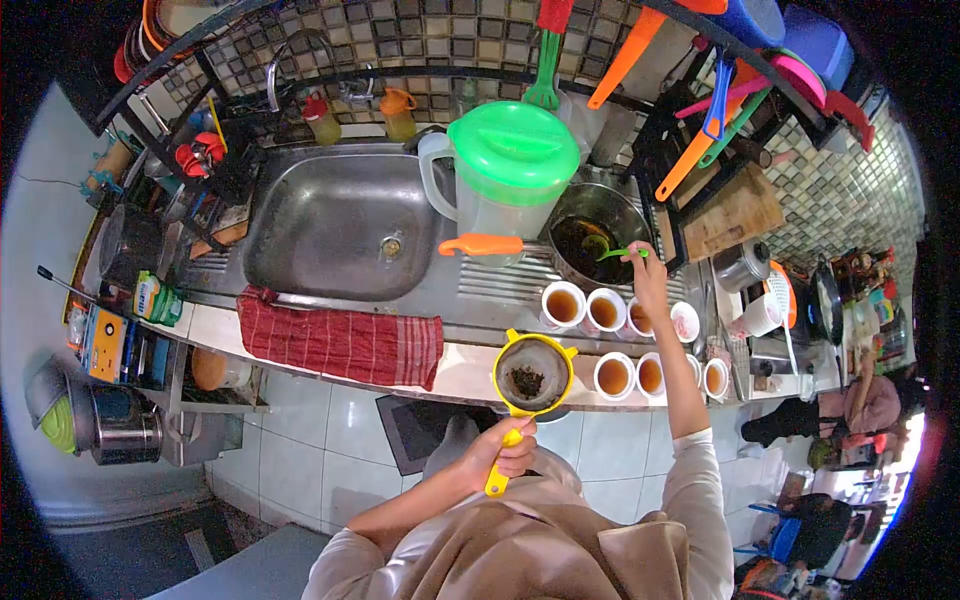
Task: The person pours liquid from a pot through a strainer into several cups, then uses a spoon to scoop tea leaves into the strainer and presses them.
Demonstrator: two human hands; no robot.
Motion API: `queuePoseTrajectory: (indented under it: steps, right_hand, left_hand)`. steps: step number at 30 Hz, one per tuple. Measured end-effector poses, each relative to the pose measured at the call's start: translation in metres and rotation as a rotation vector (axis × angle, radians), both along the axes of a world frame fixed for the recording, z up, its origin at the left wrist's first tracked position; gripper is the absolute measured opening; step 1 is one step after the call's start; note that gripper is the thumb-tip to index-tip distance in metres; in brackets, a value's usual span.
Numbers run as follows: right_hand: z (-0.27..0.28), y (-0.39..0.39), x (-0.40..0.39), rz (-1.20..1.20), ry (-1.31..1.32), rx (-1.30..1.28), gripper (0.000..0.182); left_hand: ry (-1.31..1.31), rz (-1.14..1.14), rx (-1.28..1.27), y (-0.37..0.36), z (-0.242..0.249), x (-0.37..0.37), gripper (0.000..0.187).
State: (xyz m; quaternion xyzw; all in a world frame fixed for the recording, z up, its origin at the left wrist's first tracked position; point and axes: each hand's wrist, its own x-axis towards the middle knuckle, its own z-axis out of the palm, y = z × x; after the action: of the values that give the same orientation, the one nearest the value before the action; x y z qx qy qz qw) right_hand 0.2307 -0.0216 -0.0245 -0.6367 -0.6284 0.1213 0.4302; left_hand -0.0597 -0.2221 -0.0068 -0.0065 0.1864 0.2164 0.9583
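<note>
My left hand [503, 452] is wrapped round the handle of a yellow strainer [535, 372], held level at the counter's front edge with dark wet leaves in its mesh. My right hand [647, 266] grips a green ladle [614, 254], whose bowl is down in a metal pot [600, 232] of dark liquid. Several white cups of brown liquid stand in two rows between the pot and the counter edge, among them a back-row cup [563, 305] and a front-row cup [614, 375]. Another white cup [684, 322] at the right looks empty. My right forearm covers part of the rows.
A pitcher with a green lid [515, 150] stands left of the pot, near an orange handle [482, 244]. Further left are a steel sink [340, 225] and a red cloth [338, 338]. Utensils hang from a rack [700, 40]. People sit at the far right.
</note>
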Motion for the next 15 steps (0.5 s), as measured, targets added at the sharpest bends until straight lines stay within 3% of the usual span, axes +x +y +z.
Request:
queuePoseTrajectory:
  steps: [4, 9, 13, 15]
  right_hand:
    - [-0.008, 0.009, 0.01, -0.016, 0.092, -0.019, 0.023]
    - [0.002, 0.005, 0.003, -0.017, -0.038, 0.01, 0.023]
    - [-0.001, 0.009, 0.007, -0.008, 0.005, -0.051, 0.021]
    - [-0.001, 0.008, 0.005, -0.033, -0.005, 0.04, 0.02]
  left_hand:
    - [-0.004, 0.005, 0.0, 0.0, 0.001, 0.0, 0.024]
    - [-0.019, 0.005, -0.023, 0.0, -0.001, 0.0, 0.024]
    - [-0.046, 0.001, -0.017, 0.0, -0.002, -0.001, 0.023]
    - [-0.064, 0.005, -0.02, 0.0, -0.006, -0.001, 0.023]
